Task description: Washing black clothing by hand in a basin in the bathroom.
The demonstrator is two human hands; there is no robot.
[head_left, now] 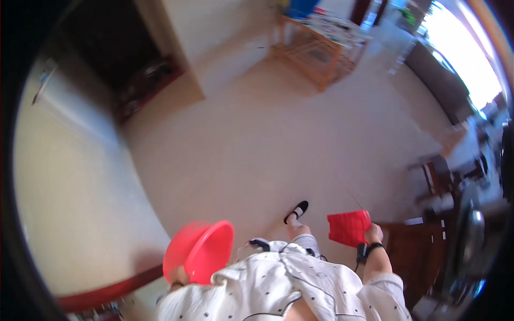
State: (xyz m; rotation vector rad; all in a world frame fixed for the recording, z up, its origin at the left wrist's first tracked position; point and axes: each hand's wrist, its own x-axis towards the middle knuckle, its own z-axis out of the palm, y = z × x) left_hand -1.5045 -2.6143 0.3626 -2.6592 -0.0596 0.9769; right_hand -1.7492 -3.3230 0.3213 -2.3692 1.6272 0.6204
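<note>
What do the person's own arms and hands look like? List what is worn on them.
Both arms come out of short, loose white sleeves with small dark dots. The right hand has a black band around the wrist, with a small black device and a thin dark cable hanging below it. The left hand is mostly hidden; only a dark band at its wrist shows. No gloves are visible.
</note>
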